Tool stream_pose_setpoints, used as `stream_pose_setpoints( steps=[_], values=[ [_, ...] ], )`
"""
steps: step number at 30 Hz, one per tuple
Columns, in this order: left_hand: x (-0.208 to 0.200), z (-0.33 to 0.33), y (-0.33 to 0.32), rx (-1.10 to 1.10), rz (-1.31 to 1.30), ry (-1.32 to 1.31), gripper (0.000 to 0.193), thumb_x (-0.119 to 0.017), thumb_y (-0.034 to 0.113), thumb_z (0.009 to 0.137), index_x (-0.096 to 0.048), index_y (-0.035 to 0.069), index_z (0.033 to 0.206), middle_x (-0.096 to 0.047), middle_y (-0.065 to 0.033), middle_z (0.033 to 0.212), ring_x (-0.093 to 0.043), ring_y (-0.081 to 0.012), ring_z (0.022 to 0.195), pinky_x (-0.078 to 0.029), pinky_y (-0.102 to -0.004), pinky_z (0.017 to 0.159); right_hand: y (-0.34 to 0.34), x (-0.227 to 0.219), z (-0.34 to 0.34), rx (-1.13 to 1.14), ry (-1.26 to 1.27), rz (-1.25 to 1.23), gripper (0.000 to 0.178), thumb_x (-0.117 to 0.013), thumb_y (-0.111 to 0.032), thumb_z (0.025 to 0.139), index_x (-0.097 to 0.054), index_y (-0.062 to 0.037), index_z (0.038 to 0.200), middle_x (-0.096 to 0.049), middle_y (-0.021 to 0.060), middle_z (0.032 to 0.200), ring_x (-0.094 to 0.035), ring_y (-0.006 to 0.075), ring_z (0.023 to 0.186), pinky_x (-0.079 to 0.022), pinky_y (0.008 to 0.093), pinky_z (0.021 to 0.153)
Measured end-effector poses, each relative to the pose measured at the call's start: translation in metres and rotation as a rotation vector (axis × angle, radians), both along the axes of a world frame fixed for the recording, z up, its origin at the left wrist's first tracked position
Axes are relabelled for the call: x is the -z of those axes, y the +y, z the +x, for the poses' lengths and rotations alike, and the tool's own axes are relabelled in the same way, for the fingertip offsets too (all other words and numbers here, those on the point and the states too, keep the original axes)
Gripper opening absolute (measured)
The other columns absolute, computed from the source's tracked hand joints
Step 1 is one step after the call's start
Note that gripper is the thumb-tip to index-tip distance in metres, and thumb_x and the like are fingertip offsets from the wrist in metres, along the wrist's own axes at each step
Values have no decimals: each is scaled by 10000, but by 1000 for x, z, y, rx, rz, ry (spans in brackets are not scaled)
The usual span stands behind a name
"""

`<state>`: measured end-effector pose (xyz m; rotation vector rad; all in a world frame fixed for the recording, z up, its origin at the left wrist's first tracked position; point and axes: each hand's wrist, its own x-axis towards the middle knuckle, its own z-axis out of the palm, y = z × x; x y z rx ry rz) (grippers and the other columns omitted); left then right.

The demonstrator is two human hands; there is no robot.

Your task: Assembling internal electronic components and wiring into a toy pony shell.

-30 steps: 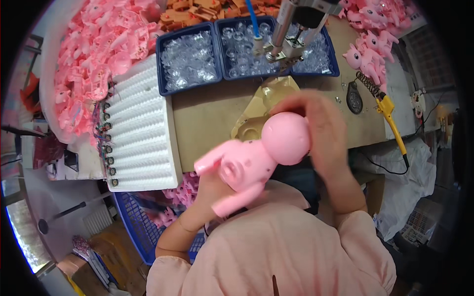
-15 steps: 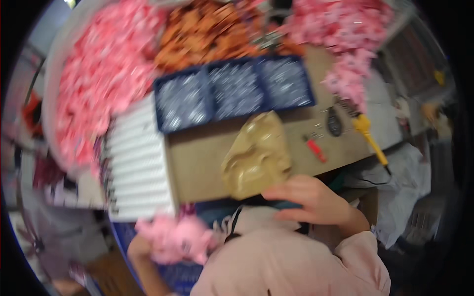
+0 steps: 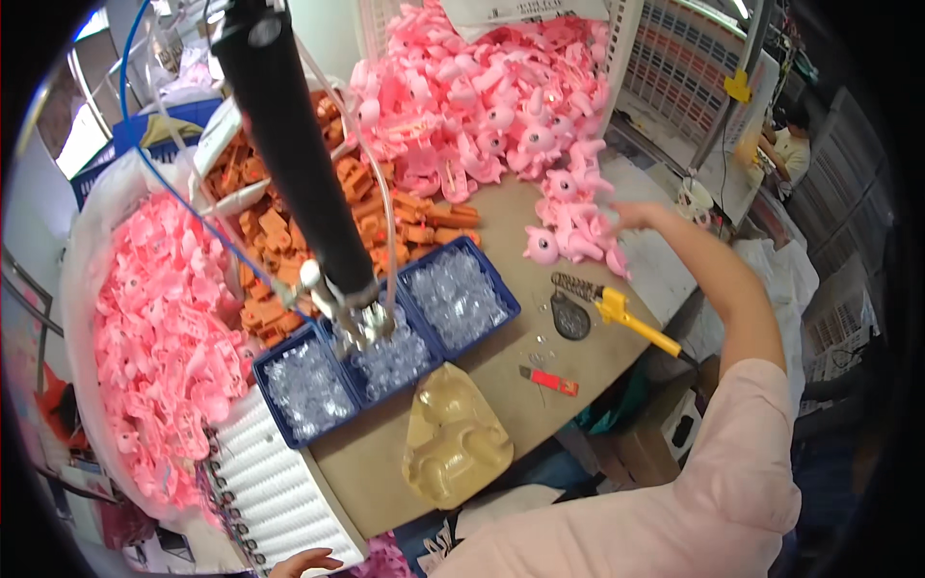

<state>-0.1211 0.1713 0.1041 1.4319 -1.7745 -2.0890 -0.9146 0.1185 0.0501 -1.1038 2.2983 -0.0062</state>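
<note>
My right arm stretches to the far right of the bench. My right hand (image 3: 634, 215) is at a small group of pink plastic toy animal pieces (image 3: 576, 231), its fingertips against their right edge; whether they grip a piece is unclear. Low on the left, part of my left hand (image 3: 306, 562) shows with fingers stretched out over the front of a white ribbed tray (image 3: 279, 482), holding nothing I can see. Between my arms lies a tan moulded holder (image 3: 458, 438) with an animal-shaped hollow, nothing in it.
A blue three-part bin (image 3: 462, 299) holds clear plastic bits. A black hanging screwdriver (image 3: 303, 154) is above it. Orange parts (image 3: 279, 241) and heaped pink shells (image 3: 164, 356) lie behind. Near right are a yellow-handled soldering iron (image 3: 636, 328) and a red cutter (image 3: 549, 381).
My right hand has gone from beside the tan holder to the far pink pieces. The pink toy at my left hand has left view. My view has shifted, bringing the black screwdriver in.
</note>
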Motion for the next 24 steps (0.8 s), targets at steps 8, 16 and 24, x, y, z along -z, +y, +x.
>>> stream_pose_setpoints(
  steps=[8, 16, 24],
  values=[
    [13, -22, -66, -249, -211, -3, 265, -583, 89, 853, -561, -64, 1069, -653, -132, 932, -619, -195, 919, -472, -306, 835, -55, 16, 48, 49, -504, -366, 1044, -765, -354, 668, -125, -75, 1444, -426, 144, 1324, -460, 265, 1166, -400, 340, 945],
    [25, -127, -215, -98, -552, -20, 208, -592, 105, 848, -594, -12, 1021, -637, -84, 872, -613, -152, 849, -480, -283, 779, -124, 4, 133, -315, -347, -444, 653, -641, -527, 765, -496, -111, 1247, -602, 78, 1109, -589, 195, 884, -482, 313, 740],
    [74, -182, -323, 322, -1512, -252, 331, -600, 103, 745, -592, 51, 1071, -601, -181, 1055, -578, -362, 999, -476, -404, 826, -229, -46, 17, 88, 249, -1135, 406, -639, -335, 768, -616, 21, 962, -639, 222, 784, -630, 337, 747, -484, 398, 668]
  ],
)
